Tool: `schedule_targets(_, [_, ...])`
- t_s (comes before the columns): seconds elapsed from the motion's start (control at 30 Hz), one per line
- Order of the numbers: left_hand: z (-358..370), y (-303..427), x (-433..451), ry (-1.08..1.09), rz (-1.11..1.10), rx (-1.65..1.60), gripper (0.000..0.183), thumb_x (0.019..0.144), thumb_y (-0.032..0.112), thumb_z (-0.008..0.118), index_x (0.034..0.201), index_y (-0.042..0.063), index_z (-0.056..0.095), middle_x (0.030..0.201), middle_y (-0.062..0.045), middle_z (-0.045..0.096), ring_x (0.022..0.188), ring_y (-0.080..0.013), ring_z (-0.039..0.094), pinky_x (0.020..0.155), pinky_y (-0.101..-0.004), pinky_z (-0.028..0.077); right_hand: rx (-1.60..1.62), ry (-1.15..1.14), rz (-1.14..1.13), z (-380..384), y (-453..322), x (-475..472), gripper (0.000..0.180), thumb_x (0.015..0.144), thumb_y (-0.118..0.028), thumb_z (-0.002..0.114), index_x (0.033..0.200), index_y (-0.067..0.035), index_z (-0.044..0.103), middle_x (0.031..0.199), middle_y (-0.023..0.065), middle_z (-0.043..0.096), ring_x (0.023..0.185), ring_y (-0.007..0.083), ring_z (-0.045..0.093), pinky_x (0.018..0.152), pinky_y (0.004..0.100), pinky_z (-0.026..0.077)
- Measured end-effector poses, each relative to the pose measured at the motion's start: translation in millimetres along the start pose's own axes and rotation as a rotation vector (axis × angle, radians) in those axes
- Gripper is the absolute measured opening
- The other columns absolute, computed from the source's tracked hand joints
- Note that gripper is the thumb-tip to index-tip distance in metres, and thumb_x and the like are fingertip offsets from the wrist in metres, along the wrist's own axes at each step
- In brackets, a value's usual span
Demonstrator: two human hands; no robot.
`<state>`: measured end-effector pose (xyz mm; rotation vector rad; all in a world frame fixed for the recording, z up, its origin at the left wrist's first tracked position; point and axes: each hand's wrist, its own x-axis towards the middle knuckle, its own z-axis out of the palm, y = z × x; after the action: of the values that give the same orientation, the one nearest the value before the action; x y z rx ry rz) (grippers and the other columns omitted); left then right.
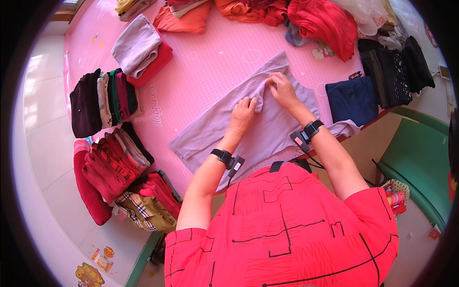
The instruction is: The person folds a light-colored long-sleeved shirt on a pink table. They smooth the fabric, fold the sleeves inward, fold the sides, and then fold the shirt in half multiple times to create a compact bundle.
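A light purple garment lies spread on the pink patterned table cover in front of me. One sleeve or loose end of it reaches right, to the table's edge. My left hand is closed on a raised fold near the garment's middle. A little farther up and to the right, my right hand pinches the cloth between thumb and fingers. Both wrists bear black straps with small devices. To the right lies a folded navy blue garment.
Folded dark clothes, red clothes and a purple folded garment line the left side. Orange garments and a red cloth lie at the far edge. Black clothes are at right, near a green chair.
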<state>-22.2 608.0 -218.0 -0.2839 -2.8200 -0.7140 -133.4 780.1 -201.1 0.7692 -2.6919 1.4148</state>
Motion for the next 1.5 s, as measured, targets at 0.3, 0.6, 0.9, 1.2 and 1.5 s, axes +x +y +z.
schedule_targets(0.3, [-4,11,11,-0.020,-0.048,0.100,0.017,0.085,0.015,0.063,0.098,0.010,0.054,0.084,-0.007,0.054,0.073,-0.0233,0.062,0.055,-0.0349,0.053,-0.096,0.019,0.072,9,23,16,0.007,0.078,-0.001,0.061,0.084,-0.004,0.063,0.093,0.0133,0.062,0.096,0.0335,0.058,0.088,0.0410,0.046])
schedule_targets(0.6, [-6,19,16,-0.141,-0.164,0.215,0.012,0.089,0.018,0.059,0.093,0.010,0.051,0.083,-0.008,0.055,0.073,-0.0239,0.064,0.056,-0.0369,0.054,0.046,-0.214,0.305,7,46,34,0.014,0.079,-0.005,0.056,0.085,-0.005,0.069,0.094,0.0124,0.061,0.094,0.0283,0.059,0.086,0.0368,0.047])
schedule_targets(0.9, [1,20,16,-0.058,-0.181,0.251,0.010,0.089,0.019,0.058,0.088,0.012,0.051,0.079,-0.008,0.055,0.064,-0.0245,0.064,0.051,-0.0371,0.053,0.042,-0.348,0.347,6,56,45,0.018,0.079,-0.001,0.053,0.085,-0.004,0.069,0.093,0.0124,0.059,0.092,0.0249,0.058,0.083,0.0339,0.047])
schedule_targets(1.2, [-9,6,1,-0.097,-0.166,0.104,0.015,0.087,0.018,0.061,0.081,0.009,0.052,0.085,-0.011,0.057,0.067,-0.0303,0.064,0.053,-0.0403,0.053,-0.039,-0.304,0.353,9,52,47,0.010,0.077,-0.004,0.056,0.082,-0.004,0.065,0.091,0.0141,0.059,0.087,0.0273,0.059,0.079,0.0370,0.049])
schedule_targets(1.5, [-4,15,-11,-0.245,-0.009,0.249,0.016,0.081,0.018,0.064,0.090,0.008,0.056,0.121,-0.024,0.051,0.095,-0.0323,0.058,0.068,-0.0385,0.056,-0.188,-0.243,0.261,10,37,47,0.010,0.075,-0.010,0.064,0.084,-0.006,0.062,0.093,0.0137,0.058,0.093,0.0322,0.057,0.083,0.0403,0.046])
